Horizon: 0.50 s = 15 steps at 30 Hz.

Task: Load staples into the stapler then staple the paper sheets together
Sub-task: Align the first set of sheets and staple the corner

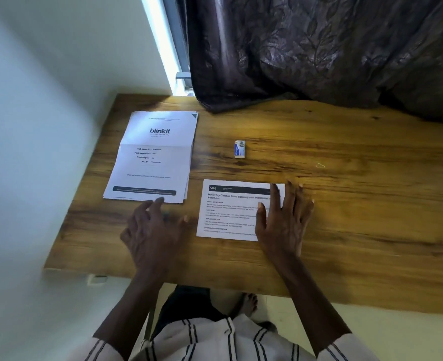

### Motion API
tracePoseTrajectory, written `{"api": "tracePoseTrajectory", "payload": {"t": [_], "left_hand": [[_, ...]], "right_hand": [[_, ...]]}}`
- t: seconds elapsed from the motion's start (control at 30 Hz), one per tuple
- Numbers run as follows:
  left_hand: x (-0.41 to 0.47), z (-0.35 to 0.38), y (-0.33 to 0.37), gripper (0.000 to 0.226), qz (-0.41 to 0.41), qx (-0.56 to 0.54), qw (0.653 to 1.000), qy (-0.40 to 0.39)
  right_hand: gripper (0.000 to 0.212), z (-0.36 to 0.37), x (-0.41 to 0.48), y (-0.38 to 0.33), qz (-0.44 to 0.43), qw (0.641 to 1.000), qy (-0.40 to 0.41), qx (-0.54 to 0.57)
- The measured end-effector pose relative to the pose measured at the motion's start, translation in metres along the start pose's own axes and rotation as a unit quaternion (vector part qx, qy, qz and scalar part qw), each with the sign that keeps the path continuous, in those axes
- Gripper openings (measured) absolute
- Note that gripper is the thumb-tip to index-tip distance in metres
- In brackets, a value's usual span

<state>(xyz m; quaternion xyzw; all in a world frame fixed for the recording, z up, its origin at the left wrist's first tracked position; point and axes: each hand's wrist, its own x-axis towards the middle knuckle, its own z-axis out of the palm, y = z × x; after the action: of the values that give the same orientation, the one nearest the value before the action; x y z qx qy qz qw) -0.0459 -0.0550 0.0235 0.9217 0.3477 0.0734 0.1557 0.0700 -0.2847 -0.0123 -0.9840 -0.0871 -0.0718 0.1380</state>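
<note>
While both hands spread empty, right hand [283, 217] flat on small sheet [231, 212] right edge, left hand [152, 230] just beside paper stack [152, 157] near edge, possibly staple box [239, 149] beyond the sheet, bare wooden table [358, 204] rightward.

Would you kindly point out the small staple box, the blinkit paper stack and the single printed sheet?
staple box [239, 149], head view, top face.
blinkit paper stack [152, 162], head view, middle of top page.
printed sheet [228, 212], head view, text area.

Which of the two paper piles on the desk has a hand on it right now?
The smaller sheet near the desk edge, under the right hand; the blinkit stack lies untouched.
</note>
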Motion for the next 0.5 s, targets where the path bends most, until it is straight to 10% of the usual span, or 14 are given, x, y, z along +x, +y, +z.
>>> {"api": "tracePoseTrajectory", "payload": {"t": [0.5], "left_hand": [[0.018,-0.028,-0.043,0.074,-0.021,-0.170,0.982,-0.074]], "right_hand": [[0.047,0.035,0.041,-0.078,-0.134,0.991,-0.019,-0.002]]}}
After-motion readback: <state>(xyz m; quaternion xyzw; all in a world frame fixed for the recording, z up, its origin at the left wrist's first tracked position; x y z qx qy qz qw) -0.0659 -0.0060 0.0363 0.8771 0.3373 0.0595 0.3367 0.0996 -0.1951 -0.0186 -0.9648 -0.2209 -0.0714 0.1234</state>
